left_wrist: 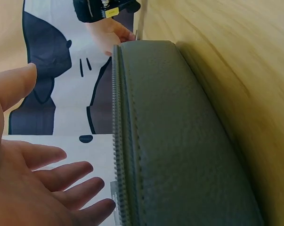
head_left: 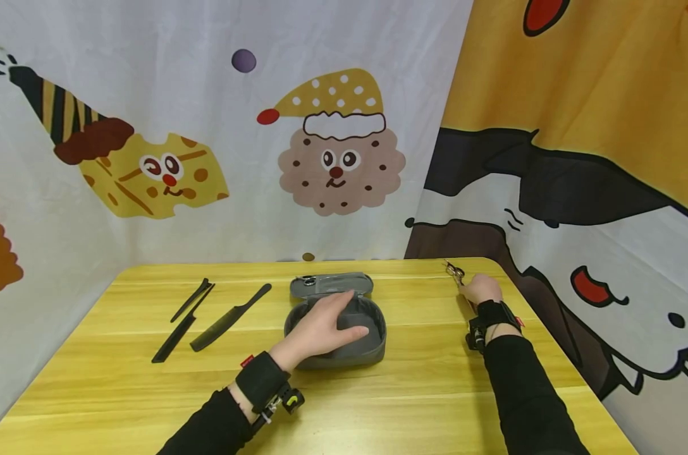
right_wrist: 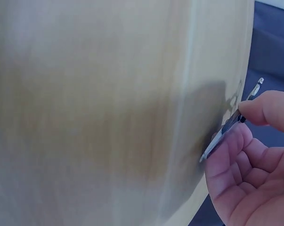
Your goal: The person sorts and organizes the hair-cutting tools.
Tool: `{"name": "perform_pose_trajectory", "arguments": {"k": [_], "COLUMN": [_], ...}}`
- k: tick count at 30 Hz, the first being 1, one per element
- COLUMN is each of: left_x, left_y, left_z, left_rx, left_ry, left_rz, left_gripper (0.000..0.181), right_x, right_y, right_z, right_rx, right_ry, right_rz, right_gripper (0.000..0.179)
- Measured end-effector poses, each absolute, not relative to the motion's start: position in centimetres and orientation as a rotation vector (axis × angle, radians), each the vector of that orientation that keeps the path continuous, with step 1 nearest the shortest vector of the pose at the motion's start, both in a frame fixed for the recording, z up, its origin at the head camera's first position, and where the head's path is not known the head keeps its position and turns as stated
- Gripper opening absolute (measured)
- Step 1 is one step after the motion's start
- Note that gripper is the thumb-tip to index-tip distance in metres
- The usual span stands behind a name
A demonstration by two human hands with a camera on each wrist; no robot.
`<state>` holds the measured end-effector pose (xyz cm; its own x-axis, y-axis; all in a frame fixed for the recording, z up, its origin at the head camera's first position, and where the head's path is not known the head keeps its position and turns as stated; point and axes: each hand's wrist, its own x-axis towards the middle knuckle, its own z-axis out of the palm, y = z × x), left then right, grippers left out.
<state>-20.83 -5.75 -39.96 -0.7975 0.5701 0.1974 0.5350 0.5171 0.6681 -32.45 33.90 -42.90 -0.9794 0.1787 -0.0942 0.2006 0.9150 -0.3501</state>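
A grey zippered case (head_left: 372,354) stands on the table with its lid (head_left: 350,282) folded back. My left hand (head_left: 315,328) hovers over the case's opening, fingers extended and thumb spread, holding nothing. In the left wrist view the case's zipper edge and side wall (left_wrist: 174,127) lie beside that hand (left_wrist: 47,183). At the table's right side, my right hand (head_left: 482,289) pinches a pair of metal scissors (head_left: 454,272), finger rings pointing away from me. The right wrist view shows thumb and fingers gripping the scissors (right_wrist: 222,135) just over the tabletop; the hand hides part of them.
Left of the case lie a wide comb (head_left: 230,319), a slim tail comb (head_left: 176,338) and a dark hair clip (head_left: 190,300). A small metal ring-shaped piece (head_left: 308,280) shows on the lid. A printed curtain (head_left: 207,240) borders the wooden table (head_left: 344,411) behind and right.
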Motion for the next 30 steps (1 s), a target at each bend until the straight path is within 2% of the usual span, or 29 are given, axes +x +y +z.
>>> {"name": "perform_pose_trajectory", "arguments": {"k": [11, 18, 27, 30], "left_x": [-21.6, -21.9, -22.1, -22.2], "left_y": [-5.0, -5.1, -5.7, -5.8], "left_z": [-39.4, -39.0, -38.8, -38.6], "left_rx": [0.855, 0.779, 0.755, 0.737], "left_ry": [2.633, 2.561, 2.532, 2.548], "left_rz": [1.285, 1.417, 1.509, 1.517], "left_gripper": [0.077, 0.074, 0.072, 0.070], "right_x": [-33.0, -32.8, -32.3, -32.0], "right_y": [31.2, 29.2, 26.3, 25.5], "right_z": [-42.6, -41.8, -40.1, -39.7], "right_rx": [0.168, 0.011, -0.055, -0.099], "right_ry": [2.851, 2.867, 2.924, 2.933], "right_rz": [-0.956, -0.993, -1.033, -1.072], "right_gripper": [0.049, 0.046, 0.025, 0.024]}}
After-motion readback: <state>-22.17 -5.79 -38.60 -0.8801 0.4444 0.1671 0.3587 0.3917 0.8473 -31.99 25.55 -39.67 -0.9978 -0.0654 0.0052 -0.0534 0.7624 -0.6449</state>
